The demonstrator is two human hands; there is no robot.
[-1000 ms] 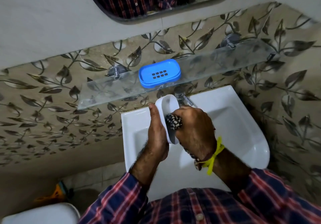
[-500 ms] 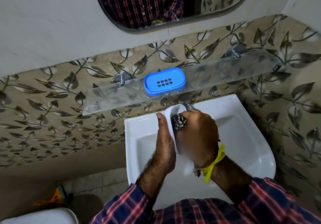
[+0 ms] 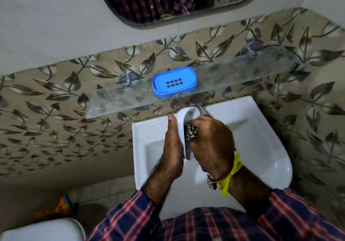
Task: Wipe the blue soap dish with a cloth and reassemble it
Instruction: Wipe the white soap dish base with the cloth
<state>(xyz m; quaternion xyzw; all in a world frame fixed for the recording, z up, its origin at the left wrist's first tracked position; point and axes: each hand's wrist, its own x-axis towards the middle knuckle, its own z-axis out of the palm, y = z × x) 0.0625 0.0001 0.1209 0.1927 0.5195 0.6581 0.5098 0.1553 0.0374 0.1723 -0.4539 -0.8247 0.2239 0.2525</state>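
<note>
Leaf-patterned tiles back a white basin (image 3: 261,147). Over it, the left hand (image 3: 172,147) grips a white soap-dish base (image 3: 187,117) held on edge, thumb straight along its rim. The right hand (image 3: 212,141) is curled round a patterned cloth (image 3: 191,133), pressing it into the base's hollow. A blue slotted tray (image 3: 174,82) with 8 slots lies flat on the glass shelf (image 3: 233,76) above.

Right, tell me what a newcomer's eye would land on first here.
First the bright blue soap dish tray on the glass shelf above the sink. Then, over the basin, the left hand holds the white base while the right hand presses a patterned cloth into it.
</note>
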